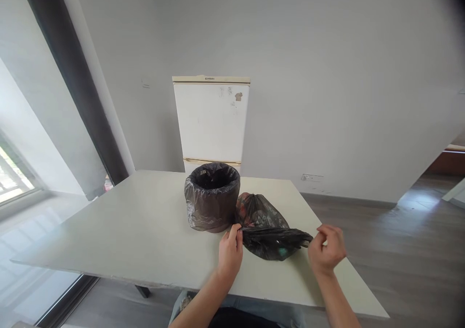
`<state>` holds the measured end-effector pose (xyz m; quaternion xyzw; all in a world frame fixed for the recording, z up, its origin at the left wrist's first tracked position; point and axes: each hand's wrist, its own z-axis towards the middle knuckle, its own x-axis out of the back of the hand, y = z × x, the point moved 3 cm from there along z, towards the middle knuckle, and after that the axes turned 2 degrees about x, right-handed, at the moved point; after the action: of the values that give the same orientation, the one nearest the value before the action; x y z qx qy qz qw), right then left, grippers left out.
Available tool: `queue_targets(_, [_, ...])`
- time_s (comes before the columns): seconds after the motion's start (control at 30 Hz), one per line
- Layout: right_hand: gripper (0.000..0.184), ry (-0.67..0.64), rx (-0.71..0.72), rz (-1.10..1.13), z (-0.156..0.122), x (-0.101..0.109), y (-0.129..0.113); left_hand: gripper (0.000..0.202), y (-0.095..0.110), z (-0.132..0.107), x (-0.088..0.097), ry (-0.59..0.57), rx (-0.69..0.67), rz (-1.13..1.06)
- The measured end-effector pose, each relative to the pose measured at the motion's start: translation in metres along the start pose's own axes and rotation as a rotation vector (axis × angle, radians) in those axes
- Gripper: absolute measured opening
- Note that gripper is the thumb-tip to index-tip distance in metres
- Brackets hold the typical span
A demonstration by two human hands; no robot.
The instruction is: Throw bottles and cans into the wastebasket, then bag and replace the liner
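Observation:
A filled black garbage bag (271,228) lies on the white table (138,231), right of a small bin (211,197) lined with another black bag. My left hand (230,250) pinches the bag's left edge, fingers closed on the plastic. My right hand (327,249) is curled closed at the stretched right end of the bag, near the table's right edge. Whether the right fingers really grip the plastic is hard to see. Some coloured waste shows through the bag.
A white fridge (211,122) stands against the grey wall behind the table. A window and a dark pillar (72,76) are at the left. Wooden floor (399,245) lies to the right.

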<state>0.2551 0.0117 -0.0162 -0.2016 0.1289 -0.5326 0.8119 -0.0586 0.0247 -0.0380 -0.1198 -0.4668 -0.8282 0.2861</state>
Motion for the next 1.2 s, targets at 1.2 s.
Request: queue_targets(1.2, [0.048, -0.624, -0.100, -0.193, 0.010, 0.039, -0.108, 0.048, 0.007, 0.001, -0.011, -0.259, -0.055, -0.058])
